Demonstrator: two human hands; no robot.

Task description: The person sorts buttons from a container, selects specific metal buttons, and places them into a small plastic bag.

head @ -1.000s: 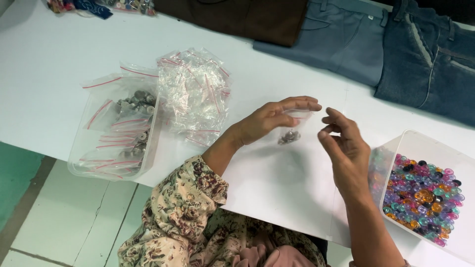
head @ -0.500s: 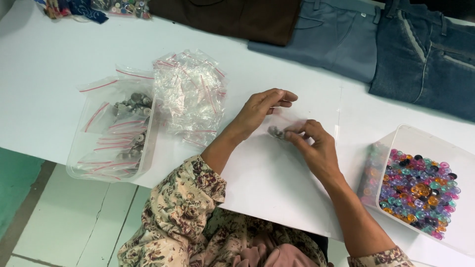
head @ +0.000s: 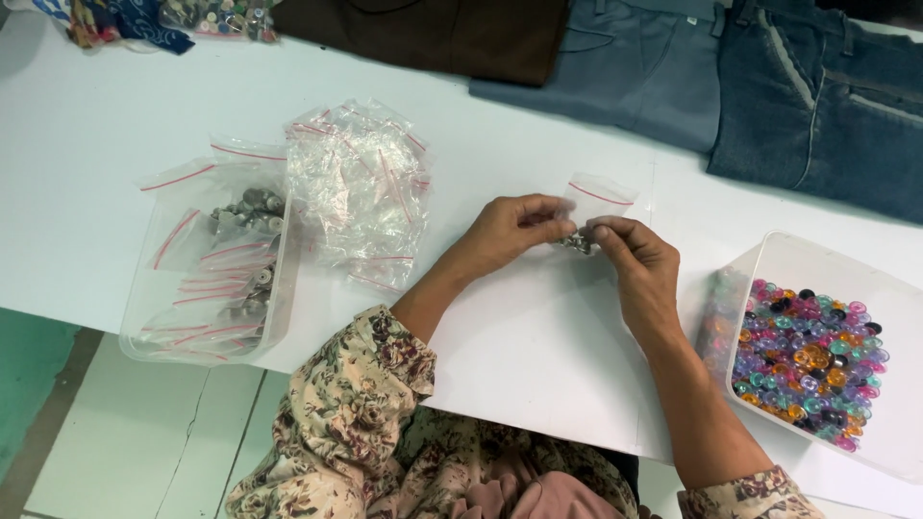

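I am seeing left hand [head: 514,229] and right hand [head: 636,261] both pinching a small bag [head: 588,207] of metal buttons [head: 577,242] above the tabletop [head: 538,346].

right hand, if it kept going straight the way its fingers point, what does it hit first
The right hand points up and left, so it would first meet the small clear bag and then the left hand pinching it; depth looks shared but is uncertain.

sleeves: long, floral print, beige with dark leaves and pinkish blooms (cuffs loose at the forearms)
left hand [head: 510,234]: bare, no rings seen
right hand [head: 642,267]: bare, no glove
lap: pink cloth
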